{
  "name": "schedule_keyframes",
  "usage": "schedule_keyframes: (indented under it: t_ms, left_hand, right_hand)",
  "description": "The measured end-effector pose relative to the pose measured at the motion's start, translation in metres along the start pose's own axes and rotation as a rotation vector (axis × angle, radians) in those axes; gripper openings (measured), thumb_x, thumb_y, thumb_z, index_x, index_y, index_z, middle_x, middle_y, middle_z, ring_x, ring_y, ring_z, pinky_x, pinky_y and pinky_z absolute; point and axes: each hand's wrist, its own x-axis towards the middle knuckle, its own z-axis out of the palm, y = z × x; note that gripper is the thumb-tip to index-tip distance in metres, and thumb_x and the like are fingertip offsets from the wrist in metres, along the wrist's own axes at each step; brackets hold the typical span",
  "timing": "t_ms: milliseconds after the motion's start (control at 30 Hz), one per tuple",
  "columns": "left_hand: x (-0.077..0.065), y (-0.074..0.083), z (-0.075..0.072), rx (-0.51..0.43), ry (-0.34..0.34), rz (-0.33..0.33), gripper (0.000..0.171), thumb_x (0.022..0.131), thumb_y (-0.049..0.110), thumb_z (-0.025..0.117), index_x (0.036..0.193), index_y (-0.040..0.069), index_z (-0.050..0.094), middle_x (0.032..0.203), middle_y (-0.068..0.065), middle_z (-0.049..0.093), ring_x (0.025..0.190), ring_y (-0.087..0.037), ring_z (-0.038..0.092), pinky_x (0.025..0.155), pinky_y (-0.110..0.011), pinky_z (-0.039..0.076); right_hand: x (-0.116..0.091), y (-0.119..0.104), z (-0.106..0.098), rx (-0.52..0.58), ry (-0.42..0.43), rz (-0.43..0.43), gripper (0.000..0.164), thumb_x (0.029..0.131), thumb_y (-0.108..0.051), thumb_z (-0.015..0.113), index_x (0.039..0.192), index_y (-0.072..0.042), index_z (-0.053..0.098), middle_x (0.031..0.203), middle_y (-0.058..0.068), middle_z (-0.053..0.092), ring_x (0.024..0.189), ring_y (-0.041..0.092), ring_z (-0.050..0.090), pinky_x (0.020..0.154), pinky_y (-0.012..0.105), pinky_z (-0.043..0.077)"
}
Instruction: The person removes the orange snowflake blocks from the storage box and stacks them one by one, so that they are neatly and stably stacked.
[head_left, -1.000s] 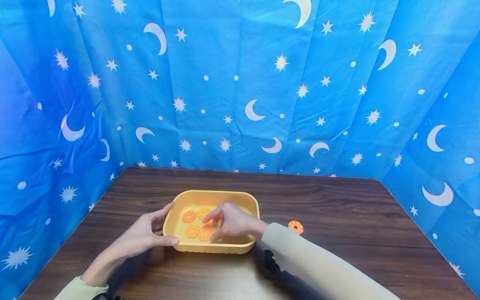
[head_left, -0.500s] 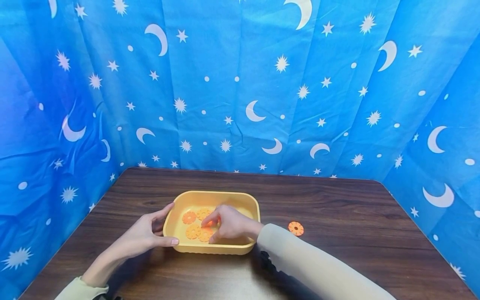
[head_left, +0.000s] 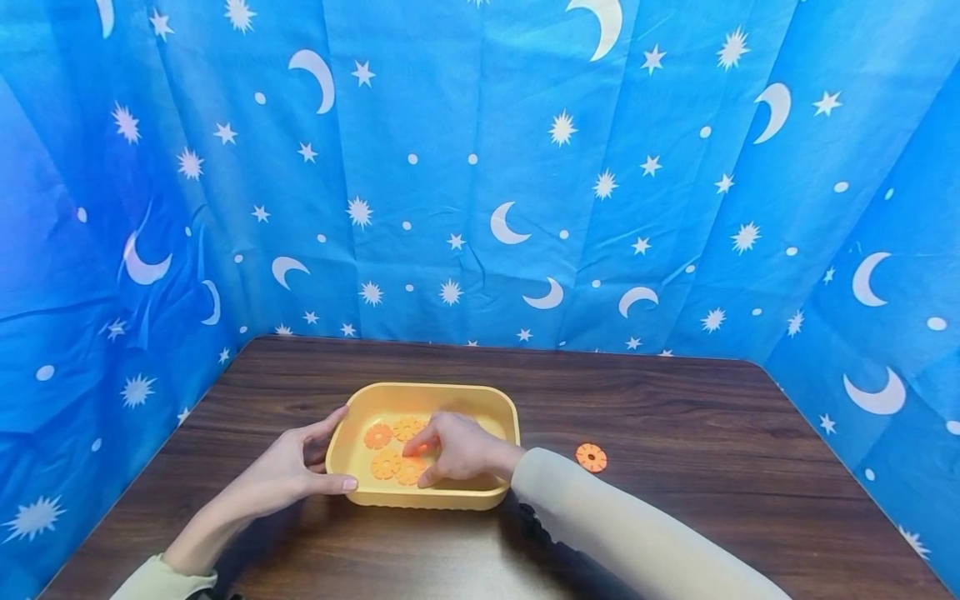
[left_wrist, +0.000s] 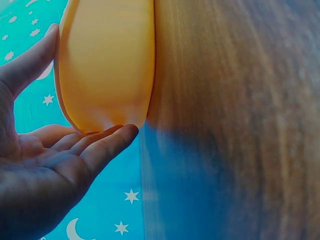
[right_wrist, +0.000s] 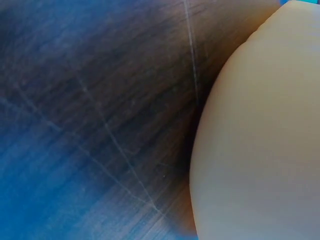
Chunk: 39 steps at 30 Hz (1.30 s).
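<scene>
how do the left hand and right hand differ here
The left hand holds the yellow tray from outside; the right hand reaches inside, over orange notched discs. The left hand's thumb and fingers spread wide; the right hand's bend closer together. Both are bare.

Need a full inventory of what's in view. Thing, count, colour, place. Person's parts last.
bin: one, yellow, on the table
discs: at least four, orange, inside the bin; more may be hidden
loose disc: one, orange, on the table to the right of the bin
table: one, dark brown, under the bin
cloth: count unclear, blue with pale moons and stars, behind and beside the table
black gear: two pieces partly seen, black, one by each sleeve
sleeves: two, pale, lower left and lower right of the head view
left hand: one, touching the bin's left end
right hand: one, reaching inside the bin at the discs
</scene>
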Motion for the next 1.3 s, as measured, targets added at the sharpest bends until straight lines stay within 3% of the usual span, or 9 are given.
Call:
schedule_keyframes:
  t_ms: [333,600,867,1300]
  left_hand:
    - [0.0000,-0.0007,-0.0008,-0.006,-0.004,0.011,0.110,0.082,0.030,0.092,0.164,-0.003,0.028,0.162,-0.031,0.037,0.142,-0.049,0.047,0.101,-0.045,0.055]
    - [-0.0003,-0.0026,-0.0012,-0.028,-0.007,0.032,0.109,0.082,0.027,0.092,0.164,-0.003,0.027,0.162,-0.030,0.037,0.142,-0.047,0.048,0.100,-0.041,0.056]
    - [-0.0005,-0.0007,-0.0008,-0.033,-0.009,0.025,0.109,0.082,0.028,0.092,0.164,-0.003,0.027,0.162,-0.031,0.037,0.142,-0.048,0.048,0.101,-0.043,0.055]
    - [-0.0006,-0.0008,-0.0013,-0.017,-0.005,0.031,0.108,0.082,0.028,0.092,0.164,-0.003,0.029,0.161,-0.031,0.038,0.142,-0.048,0.048,0.102,-0.046,0.054]
  right_hand:
    - [-0.0004,0.0009,0.0014,0.011,0.032,0.012,0.033,0.076,-0.012,0.097,0.104,-0.020,0.083,0.096,-0.007,0.066,0.089,0.011,0.055,0.081,0.027,0.046]
    - [-0.0001,0.0018,0.0014,0.033,0.050,-0.018,0.034,0.074,-0.009,0.098,0.097,-0.018,0.073,0.090,0.000,0.063,0.084,0.012,0.053,0.078,0.027,0.045]
    - [-0.0003,0.0029,0.0023,0.079,0.038,-0.048,0.039,0.075,-0.004,0.096,0.099,-0.015,0.067,0.086,0.001,0.063,0.077,0.011,0.056,0.074,0.026,0.048]
    - [-0.0024,0.0005,0.0006,0.071,0.012,-0.031,0.038,0.075,-0.002,0.095,0.106,-0.018,0.077,0.090,-0.007,0.067,0.084,0.011,0.057,0.080,0.025,0.049]
